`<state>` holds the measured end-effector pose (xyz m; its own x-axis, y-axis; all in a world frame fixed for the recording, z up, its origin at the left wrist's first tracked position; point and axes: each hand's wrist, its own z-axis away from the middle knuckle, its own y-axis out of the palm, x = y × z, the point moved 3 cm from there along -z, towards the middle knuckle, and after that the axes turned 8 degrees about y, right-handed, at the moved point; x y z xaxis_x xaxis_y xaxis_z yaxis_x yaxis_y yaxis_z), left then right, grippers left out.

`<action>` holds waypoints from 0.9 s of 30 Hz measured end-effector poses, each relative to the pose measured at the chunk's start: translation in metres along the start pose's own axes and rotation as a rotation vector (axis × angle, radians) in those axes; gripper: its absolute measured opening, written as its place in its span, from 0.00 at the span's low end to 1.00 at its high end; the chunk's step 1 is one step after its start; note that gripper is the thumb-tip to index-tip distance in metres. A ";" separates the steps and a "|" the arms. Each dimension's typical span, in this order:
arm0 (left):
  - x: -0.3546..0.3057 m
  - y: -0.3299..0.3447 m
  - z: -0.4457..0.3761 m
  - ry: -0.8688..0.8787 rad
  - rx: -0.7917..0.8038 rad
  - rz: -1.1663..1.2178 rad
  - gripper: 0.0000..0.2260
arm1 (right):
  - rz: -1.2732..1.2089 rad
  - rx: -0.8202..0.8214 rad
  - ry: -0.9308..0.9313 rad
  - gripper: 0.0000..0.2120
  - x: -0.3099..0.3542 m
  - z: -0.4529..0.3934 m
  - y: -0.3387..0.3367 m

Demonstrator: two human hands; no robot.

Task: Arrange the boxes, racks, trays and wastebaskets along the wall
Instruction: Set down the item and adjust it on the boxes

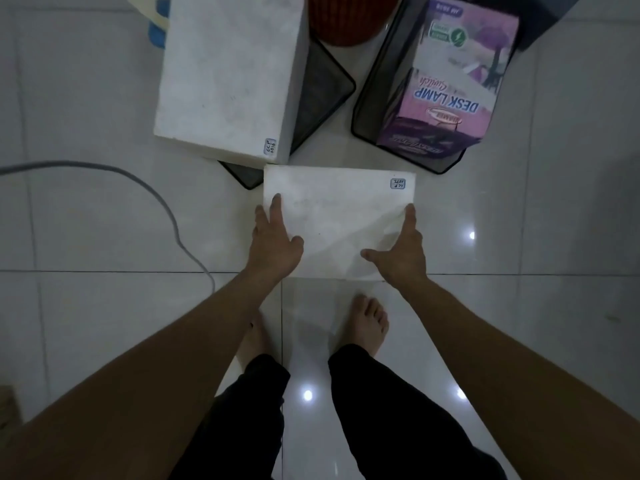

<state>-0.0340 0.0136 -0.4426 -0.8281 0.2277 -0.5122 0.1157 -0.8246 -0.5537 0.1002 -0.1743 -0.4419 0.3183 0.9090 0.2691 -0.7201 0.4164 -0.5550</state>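
**Small white box in hand, sorting barely begun**

Far left: grey cable (145, 188) curls over the tiled floor (86, 323). Large white box (228, 74) sits on a black mesh tray (322, 95). Centre near: left hand (275, 242) and right hand (398, 249) hold the small white box (339, 220) by its side edges, thumbs on top, fingers hidden beyond the edges; grip partly spread. Far right: desk lamp box (457, 74) stands in a second mesh tray (372, 95). Items clustered, skewed; no wall visible. Most arranging appears left.
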 end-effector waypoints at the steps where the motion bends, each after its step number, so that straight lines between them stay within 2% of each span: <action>1: 0.002 -0.001 -0.005 -0.010 0.009 0.029 0.39 | -0.008 0.000 0.009 0.60 -0.001 -0.003 0.000; 6: -0.002 -0.011 -0.009 -0.029 0.006 0.046 0.38 | 0.037 -0.011 0.017 0.62 0.003 0.004 -0.003; 12: -0.023 -0.054 0.049 -0.050 -0.052 0.008 0.35 | 0.123 -0.018 -0.005 0.63 0.021 0.069 -0.027; 18: -0.068 -0.131 0.130 -0.067 -0.143 -0.004 0.38 | 0.169 -0.030 -0.078 0.64 0.071 0.163 -0.073; 27: -0.105 -0.266 0.243 -0.127 -0.389 0.084 0.38 | 0.318 -0.014 -0.334 0.63 0.183 0.299 -0.126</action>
<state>-0.1114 0.0835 -0.0821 -0.8652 0.0822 -0.4946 0.3644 -0.5746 -0.7328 0.0650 -0.0662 -0.0873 -0.1344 0.9373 0.3215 -0.7407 0.1205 -0.6609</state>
